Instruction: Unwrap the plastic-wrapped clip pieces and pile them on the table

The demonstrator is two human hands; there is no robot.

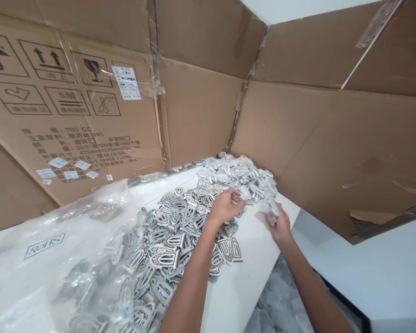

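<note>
A heap of flat, arch-shaped metal pieces (pixel 175 217) with cut-out slots lies on the white table. Over its right side reaches my left hand (pixel 226 205), fingers curled toward the thumb, with one grey metal piece showing between them. My right hand (pixel 280 225) is closed on a small clear plastic bag (pixel 271 210) above the table's right edge. What the bag contains is too blurred to make out. Just beyond both hands is a pile of small clear bags (pixel 242 173) with grey pieces inside.
Tall cardboard walls (pixel 201 111) enclose the table (pixel 244 273) at the back and right. A large clear plastic bag (pixel 45 273) printed ROHS spreads over the left side, partly covering metal pieces. Below the right edge, many clear bags (pixel 277 300) fill a space.
</note>
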